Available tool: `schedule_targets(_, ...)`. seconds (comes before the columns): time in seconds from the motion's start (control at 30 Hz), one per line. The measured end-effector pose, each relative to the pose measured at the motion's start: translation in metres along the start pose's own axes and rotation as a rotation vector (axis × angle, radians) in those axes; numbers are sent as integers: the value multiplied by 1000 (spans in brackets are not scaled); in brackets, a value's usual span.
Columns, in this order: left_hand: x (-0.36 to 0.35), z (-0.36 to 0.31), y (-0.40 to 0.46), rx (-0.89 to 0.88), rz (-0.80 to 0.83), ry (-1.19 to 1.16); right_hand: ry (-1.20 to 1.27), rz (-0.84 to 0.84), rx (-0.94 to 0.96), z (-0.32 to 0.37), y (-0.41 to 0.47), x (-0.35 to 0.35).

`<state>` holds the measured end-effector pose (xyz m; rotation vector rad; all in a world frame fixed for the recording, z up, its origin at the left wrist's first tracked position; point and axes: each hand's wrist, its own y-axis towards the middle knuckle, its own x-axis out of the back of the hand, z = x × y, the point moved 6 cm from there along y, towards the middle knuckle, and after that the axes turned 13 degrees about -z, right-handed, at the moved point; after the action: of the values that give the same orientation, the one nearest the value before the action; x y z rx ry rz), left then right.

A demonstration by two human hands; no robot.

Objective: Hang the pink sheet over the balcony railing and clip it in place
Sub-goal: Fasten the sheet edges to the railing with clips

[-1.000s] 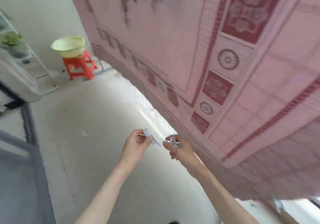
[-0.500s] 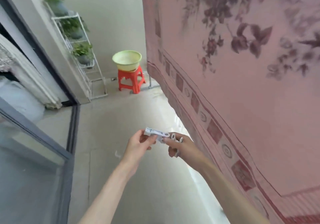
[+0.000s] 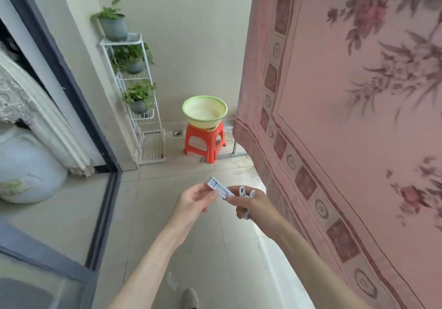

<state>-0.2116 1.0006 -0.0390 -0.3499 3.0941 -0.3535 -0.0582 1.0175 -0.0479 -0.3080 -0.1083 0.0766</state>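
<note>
The pink sheet (image 3: 354,122), with a floral print and a patterned border, hangs down along the right side and hides the railing. In front of me, my left hand (image 3: 191,203) and my right hand (image 3: 253,204) pinch the two ends of a white clothes clip (image 3: 220,189) between them. More white clips (image 3: 245,192) are hooked around the fingers of my right hand. Both hands are just left of the sheet's lower border, not touching it.
A green basin (image 3: 204,111) sits on a red plastic stool (image 3: 204,142) by the far wall. A white wire rack (image 3: 141,107) holds three potted plants. A dark sliding door frame (image 3: 105,203) runs along the left. My shoe tip (image 3: 190,298) shows on the tiled floor.
The view has swung up and left, so the far wall, rack and stool come into sight. My hands stayed together on the white clip, which now lies tilted between them.
</note>
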Motion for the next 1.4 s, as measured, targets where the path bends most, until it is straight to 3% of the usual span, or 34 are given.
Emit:
schedule_targets(0.2,34,-64,168,17,-130,-42,-8,-65,38,64,136,-42)
schedule_targets(0.33,33,-80,257,98,-76,-62,20,-247,-6,80,225,-30)
schedule_targets(0.47,28,-79,350,117,-24,65,1,-290,-19,94,317,-28)
schedule_targets(0.67,-6,-110,507,16,177,316,-12,-371,-24,131,470,-13)
schedule_targets(0.8,-19,-141,602,74,367,352,114,-474,-42,170,553,2)
schedule_targets(1.0,-40,-169,728,38,146,215,205,-552,-14,230,643,24)
schedule_targets(1.17,-110,-184,824,-40,275,218,15,-735,24,250,712,63)
schedule_targets(1.4,-204,-229,932,-175,578,246,28,-1093,33,279,790,115)
